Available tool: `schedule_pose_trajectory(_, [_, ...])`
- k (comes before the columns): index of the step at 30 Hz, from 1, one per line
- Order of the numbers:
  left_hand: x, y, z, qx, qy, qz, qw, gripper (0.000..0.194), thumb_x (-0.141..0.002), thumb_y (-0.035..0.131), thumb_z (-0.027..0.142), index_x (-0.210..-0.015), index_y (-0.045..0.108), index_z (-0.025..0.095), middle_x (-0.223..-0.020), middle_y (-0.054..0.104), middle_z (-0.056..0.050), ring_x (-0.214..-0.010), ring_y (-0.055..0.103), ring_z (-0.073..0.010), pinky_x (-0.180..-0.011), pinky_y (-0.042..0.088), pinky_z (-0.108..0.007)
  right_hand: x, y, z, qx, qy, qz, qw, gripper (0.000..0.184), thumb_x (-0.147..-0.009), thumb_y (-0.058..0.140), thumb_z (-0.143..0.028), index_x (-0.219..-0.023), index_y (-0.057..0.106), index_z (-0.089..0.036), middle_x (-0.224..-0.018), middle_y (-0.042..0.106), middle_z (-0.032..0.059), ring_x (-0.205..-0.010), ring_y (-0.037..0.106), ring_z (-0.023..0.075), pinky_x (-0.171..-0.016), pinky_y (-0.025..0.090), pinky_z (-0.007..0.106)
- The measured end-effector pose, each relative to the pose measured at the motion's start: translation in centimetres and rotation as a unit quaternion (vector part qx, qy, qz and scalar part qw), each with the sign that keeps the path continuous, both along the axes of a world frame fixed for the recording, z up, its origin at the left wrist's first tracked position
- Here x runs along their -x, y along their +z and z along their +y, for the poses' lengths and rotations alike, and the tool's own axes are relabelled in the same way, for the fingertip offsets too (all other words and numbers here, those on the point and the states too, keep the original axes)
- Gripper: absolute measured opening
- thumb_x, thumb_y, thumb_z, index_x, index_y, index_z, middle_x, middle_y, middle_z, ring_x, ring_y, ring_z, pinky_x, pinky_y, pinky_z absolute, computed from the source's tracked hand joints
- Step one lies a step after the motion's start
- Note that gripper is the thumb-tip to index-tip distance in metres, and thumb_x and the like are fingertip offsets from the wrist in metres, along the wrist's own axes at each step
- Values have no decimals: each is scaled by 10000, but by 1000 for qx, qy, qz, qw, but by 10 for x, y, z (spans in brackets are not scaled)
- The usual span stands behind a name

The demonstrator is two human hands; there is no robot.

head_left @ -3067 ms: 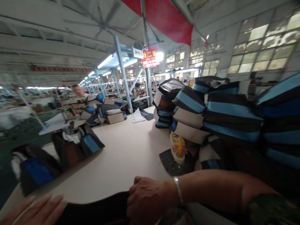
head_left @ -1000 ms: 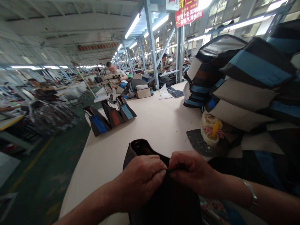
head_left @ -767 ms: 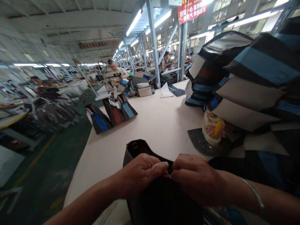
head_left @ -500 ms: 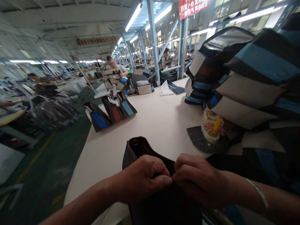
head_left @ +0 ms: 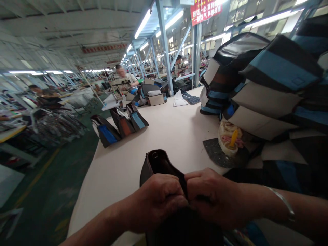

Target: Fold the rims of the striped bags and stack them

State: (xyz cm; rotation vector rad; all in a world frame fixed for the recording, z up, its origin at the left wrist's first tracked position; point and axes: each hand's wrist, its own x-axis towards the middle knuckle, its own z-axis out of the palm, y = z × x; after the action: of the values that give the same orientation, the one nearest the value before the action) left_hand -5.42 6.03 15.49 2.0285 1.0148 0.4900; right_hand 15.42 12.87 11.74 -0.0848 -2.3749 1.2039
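Observation:
A dark brown bag (head_left: 179,225) stands at the near side of the table, its open mouth tipped away from me. A small metal ring or buckle shows inside the far end of the mouth. My left hand (head_left: 160,198) pinches the near edge of the opening, fingers curled and thumb pressed on the rim. Right beside it, my right hand (head_left: 212,196) grips the same edge with closed fingers, knuckles almost touching the left thumb. A silver bangle circles my right wrist. The bit of rim between the fingertips is hidden.
On the pale table (head_left: 174,133), three small bags (head_left: 123,124) stand at the left edge. A stack of black, blue and beige bags (head_left: 279,78) rises on the right. Before it, a pot with a yellow-handled tool (head_left: 229,140) sits on a dark sheet. A co-worker (head_left: 128,78) sits farther back.
Earlier, my left hand lay flat at lower left and the right hand held a dark piece. Since then both hands have come together on the bag's rim, lately making only small pinching shifts.

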Motion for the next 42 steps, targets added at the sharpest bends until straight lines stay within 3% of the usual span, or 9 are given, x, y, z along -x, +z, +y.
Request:
schedule_pose_trajectory(5, [9, 18, 3, -56, 25, -48, 997, 221, -981, 521, 259, -803, 578, 142, -798, 536, -5, -717, 501, -97, -674, 382, -211, -7, 30, 20, 28, 20, -35, 999, 76, -907, 630, -224, -925, 621, -150, -884, 601, 14, -797, 537, 107, -738, 428, 223])
schedule_pose_trajectory(8, [25, 26, 2, -83, 48, -43, 994, 185, -979, 525, 218, -819, 592, 152, -827, 555, -8, -775, 515, -108, -748, 390, -217, -7, 41, 37, 6, 58, -54, 997, 402, -841, 749, -400, -1135, 627, -155, -1116, 642, 66, -999, 581, 164, -896, 448, 277])
schedule_pose_trajectory(11, [46, 29, -1, -55, 43, -22, 997, 208, -987, 519, 244, -816, 587, 146, -837, 566, -18, -815, 520, -123, -805, 390, -229, 5, 31, 41, -2, 80, -19, 997, 380, -789, 784, -466, -944, 641, -150, -1007, 667, 54, -971, 586, 170, -893, 446, 291])
schedule_pose_trajectory(14, [61, 37, -6, 22, 38, 14, 999, 296, -1000, 499, 364, -840, 604, 139, -879, 571, -34, -824, 521, -135, -788, 402, -239, 25, 9, 33, 40, 74, 24, 996, 408, -698, 862, -441, -757, 583, -149, -800, 614, -13, -764, 534, 105, -704, 419, 223])
schedule_pose_trajectory(19, [52, 50, -20, 76, 81, 87, 990, 329, -983, 498, 463, -1058, 665, 189, -920, 609, -6, -832, 524, -140, -736, 389, -242, 56, -13, 21, 137, 57, 19, 989, 507, -547, 940, -430, -687, 548, -139, -665, 543, -62, -611, 444, 66, -550, 339, 182])
schedule_pose_trajectory(24, [32, 35, -30, 121, 156, 21, 980, 239, -869, 673, 372, -874, 663, 133, -790, 590, 16, -717, 498, -113, -624, 372, -222, 60, -9, 21, 184, 76, -30, 979, 463, -540, 950, -377, -712, 603, -124, -667, 570, -48, -614, 457, 70, -555, 344, 180])
schedule_pose_trajectory(32, [30, 25, -29, 147, 175, 0, 974, 150, -832, 644, 265, -778, 619, 127, -743, 526, 27, -683, 450, -94, -595, 340, -215, 51, -2, 29, 215, 151, -24, 964, 283, -751, 838, -306, -826, 662, -97, -760, 590, -11, -670, 499, 72, -602, 390, 175])
schedule_pose_trajectory(38, [24, 18, -27, 185, 230, 4, 956, 403, -740, 756, 480, -706, 536, 145, -642, 435, 51, -575, 355, -81, -486, 263, -234, 50, -2, 32, 192, 166, -21, 967, 189, -842, 752, -248, -868, 657, -87, -794, 597, 6, -698, 511, 75, -643, 418, 180])
schedule_pose_trajectory(42, [19, 16, -28, 178, 253, 12, 951, 292, -766, 718, 374, -695, 550, 146, -629, 452, 52, -567, 373, -80, -484, 273, -231, 50, -1, 31, 166, 161, -15, 973, 159, -873, 715, -237, -871, 650, -92, -804, 587, 7, -716, 507, 78, -661, 411, 184])
